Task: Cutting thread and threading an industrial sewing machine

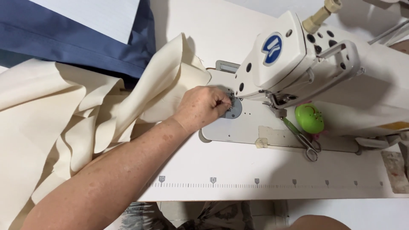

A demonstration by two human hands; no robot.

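— So, where do we have our hand just now?

— We see our left hand (203, 106) at the middle of the frame, reaching in from the lower left, with its fingertips pinched together at the needle area of the white sewing machine (298, 59). What they are pinching is too small for us to tell; it could be thread or the edge of the cloth.

— And the cloth itself?

— Our cream fabric (64, 110) lies heaped across the left half of the frame, one fold rising to the machine bed just beside the hand, and the wrist rests against it. Above it, at the upper left, we see a dark blue fabric (76, 38).

— What sits under the fingers?

— We make out the round metal needle plate (234, 111), just right of the fingertips, set in the machine bed.

— Anything else on the bed?

— Right of centre we see a bright green egg-shaped thing (309, 118) and, touching it on the lower left, a pair of thread snips (303, 140) with green handles. Along the lower part of the white table (238, 166) runs a printed measuring scale (255, 184).

— Our other hand?

— We cannot see it.
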